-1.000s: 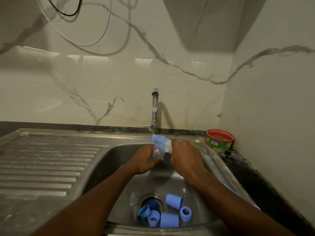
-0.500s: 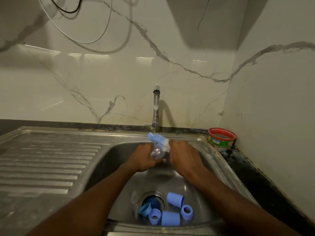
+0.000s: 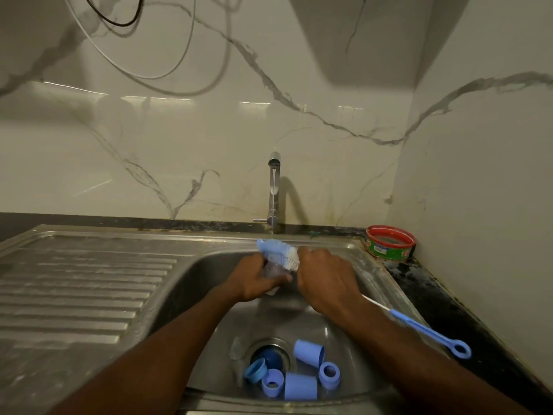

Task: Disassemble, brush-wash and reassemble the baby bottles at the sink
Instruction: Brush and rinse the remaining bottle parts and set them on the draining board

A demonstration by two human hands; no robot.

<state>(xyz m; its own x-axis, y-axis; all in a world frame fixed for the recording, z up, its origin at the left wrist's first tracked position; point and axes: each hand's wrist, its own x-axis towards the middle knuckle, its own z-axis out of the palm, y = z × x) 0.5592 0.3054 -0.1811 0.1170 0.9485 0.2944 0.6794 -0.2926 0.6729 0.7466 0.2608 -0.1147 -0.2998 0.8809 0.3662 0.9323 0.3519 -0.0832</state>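
Observation:
Over the steel sink [image 3: 191, 283], my left hand [image 3: 254, 278] grips a clear baby bottle [image 3: 273, 272], mostly hidden by my fingers. My right hand [image 3: 326, 280] holds a blue and white bottle brush [image 3: 278, 253], whose bristle head lies against the bottle under the tap [image 3: 273, 190]. The brush's blue handle with its ring end [image 3: 431, 333] sticks out behind my right forearm. Around the drain lie several blue bottle parts: caps [image 3: 308, 353] and collar rings [image 3: 329, 374]. A clear teat [image 3: 238, 348] lies left of the drain.
A ribbed steel draining board [image 3: 74, 289] spreads to the left of the basin. A round red and green tub [image 3: 390, 242] stands at the back right corner on the dark counter. Marble-look walls close in behind and on the right.
The brush head has shifted slightly left over the bottle. The brush handle's ring end has come into view behind my right forearm.

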